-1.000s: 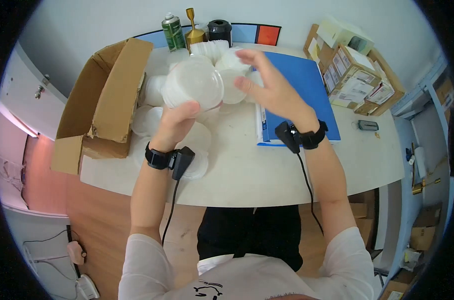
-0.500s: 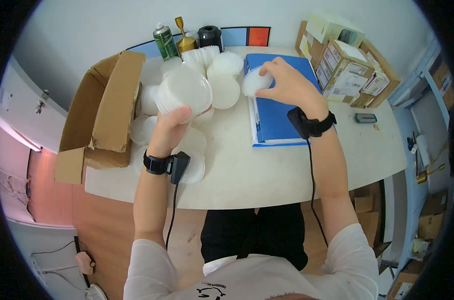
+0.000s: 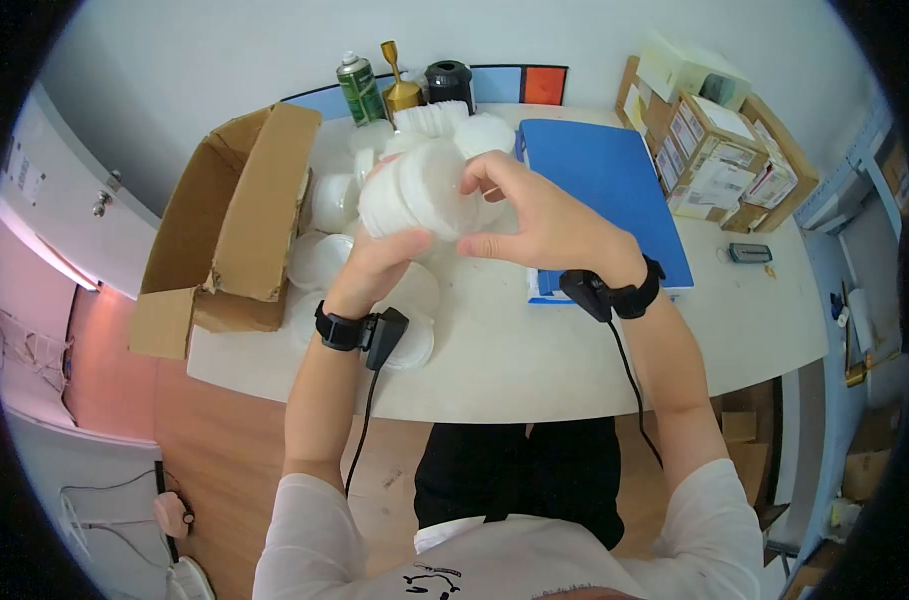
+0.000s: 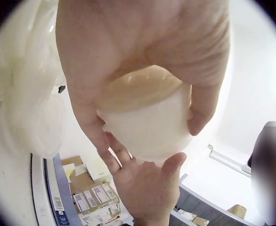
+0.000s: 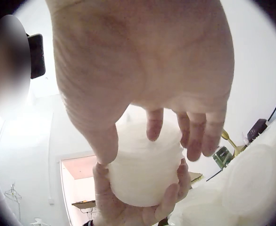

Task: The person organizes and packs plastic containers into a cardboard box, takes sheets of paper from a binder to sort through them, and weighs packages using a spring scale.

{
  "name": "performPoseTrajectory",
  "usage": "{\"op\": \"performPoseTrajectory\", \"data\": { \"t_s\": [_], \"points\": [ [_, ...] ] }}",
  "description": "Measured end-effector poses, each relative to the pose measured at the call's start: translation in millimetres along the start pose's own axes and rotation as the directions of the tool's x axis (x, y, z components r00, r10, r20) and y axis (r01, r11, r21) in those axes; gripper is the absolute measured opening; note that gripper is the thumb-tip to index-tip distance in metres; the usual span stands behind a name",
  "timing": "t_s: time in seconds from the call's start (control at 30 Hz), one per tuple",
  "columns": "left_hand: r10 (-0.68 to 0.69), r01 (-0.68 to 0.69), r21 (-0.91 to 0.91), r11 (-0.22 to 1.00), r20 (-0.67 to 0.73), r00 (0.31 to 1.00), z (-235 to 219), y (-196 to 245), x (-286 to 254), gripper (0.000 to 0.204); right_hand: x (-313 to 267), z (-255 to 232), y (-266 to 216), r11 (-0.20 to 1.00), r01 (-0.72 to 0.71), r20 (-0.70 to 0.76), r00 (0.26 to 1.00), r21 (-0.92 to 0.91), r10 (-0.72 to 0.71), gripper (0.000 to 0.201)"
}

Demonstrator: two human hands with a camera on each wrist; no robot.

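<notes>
Head view: we see a milky, round stack [image 3: 429,190] gripped by our left hand [image 3: 377,265]; our right hand [image 3: 549,220] part-hides its three-o'clock edge, whether pinching we cannot tell.

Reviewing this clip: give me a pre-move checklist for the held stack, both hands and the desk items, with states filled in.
1. Left hand grips the white plastic stack: ok.
2. Right hand is at the stack's end: ok.
3. Right-hand fingers have a firm hold on the stack: cannot tell; contact is unclear in all views.
4. All round white pieces are gathered in the stack: not ok; loose pieces lie on the table.
5. Cardboard box is open: ok.
6. Number of pieces in the stack: cannot tell.
</notes>
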State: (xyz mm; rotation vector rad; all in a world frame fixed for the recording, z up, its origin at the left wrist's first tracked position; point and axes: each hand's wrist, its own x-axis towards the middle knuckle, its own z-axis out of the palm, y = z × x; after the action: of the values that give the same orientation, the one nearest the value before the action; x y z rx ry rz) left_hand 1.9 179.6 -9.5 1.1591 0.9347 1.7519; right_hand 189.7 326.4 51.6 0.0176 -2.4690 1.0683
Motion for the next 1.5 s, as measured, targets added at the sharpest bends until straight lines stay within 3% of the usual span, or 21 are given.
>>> {"op": "performPoseTrajectory", "data": {
  "t_s": [0.1, 0.17, 0.3, 0.37, 0.4, 0.47, 0.6, 0.77, 1.1, 1.37, 1.47, 1.5],
  "points": [
    [-0.014, 0.015, 0.015, 1.000, -0.009, 1.000, 9.9, 4.8, 0.6, 0.099, 2.6, 0.6, 3.5, 1.000, 0.017, -0.036, 0.999, 0.004, -0.017, 0.045],
    [-0.057, 0.057, -0.001, 0.998, -0.007, 0.998, 13.5, 4.7, 1.3, 0.106, 0.7, -1.2, 6.9, 0.988, 0.094, -0.025, 0.995, -0.123, -0.098, 0.049],
    [0.014, -0.011, 0.092, 0.996, -0.034, 0.999, 12.9, 5.3, 3.2, 0.114, -3.0, -9.3, 5.3, 0.982, 0.074, 0.032, 0.997, -0.172, -0.070, 0.054],
    [0.029, -0.021, 0.133, 0.991, -0.058, 0.998, 13.3, 8.2, 3.3, 0.116, -3.6, -6.1, 8.4, 0.971, 0.116, -0.113, 0.983, -0.209, -0.141, 0.065],
    [0.018, -0.013, 0.148, 0.989, -0.032, 0.999, 14.1, 9.6, 3.3, 0.116, -2.4, -4.9, 5.4, 0.970, 0.119, -0.106, 0.984, -0.213, -0.144, 0.065],
    [0.015, -0.013, 0.160, 0.987, -0.008, 1.000, 15.6, 10.3, 4.0, 0.115, -0.8, -0.6, -2.5, 0.995, 0.077, -0.131, 0.988, -0.062, -0.085, 0.075],
    [-0.002, 0.006, 0.107, 0.994, -0.035, 0.999, 11.0, 4.9, 4.3, 0.117, -3.1, -0.3, -7.2, 0.998, -0.006, -0.095, 0.995, 0.066, 0.012, 0.082],
    [0.001, 0.004, 0.075, 0.997, -0.065, 0.998, 7.7, -0.8, 1.6, 0.111, -1.2, 5.2, -1.3, 0.985, 0.164, -0.112, 0.979, -0.044, -0.168, 0.078],
    [0.075, -0.065, 0.176, 0.982, -0.048, 0.996, 7.4, -5.2, 3.9, 0.110, -3.0, 8.0, -6.2, 0.996, 0.093, -0.076, 0.993, 0.001, -0.092, 0.087],
    [0.151, -0.149, 0.180, 0.972, 0.005, 0.989, 11.0, -2.9, 7.0, 0.129, -0.1, 14.4, 2.3, 0.981, 0.172, -0.160, 0.970, -0.094, -0.185, 0.093],
    [0.110, -0.104, 0.215, 0.971, -0.019, 0.994, 15.7, 2.2, 7.8, 0.132, -0.2, 18.9, 2.1, 0.975, 0.189, -0.174, 0.963, -0.121, -0.208, 0.094],
    [0.152, -0.133, 0.229, 0.964, -0.068, 0.986, 16.5, 0.7, 7.5, 0.130, -0.8, 18.6, 1.2, 0.976, 0.186, -0.182, 0.962, -0.116, -0.205, 0.094]
  ]
}}
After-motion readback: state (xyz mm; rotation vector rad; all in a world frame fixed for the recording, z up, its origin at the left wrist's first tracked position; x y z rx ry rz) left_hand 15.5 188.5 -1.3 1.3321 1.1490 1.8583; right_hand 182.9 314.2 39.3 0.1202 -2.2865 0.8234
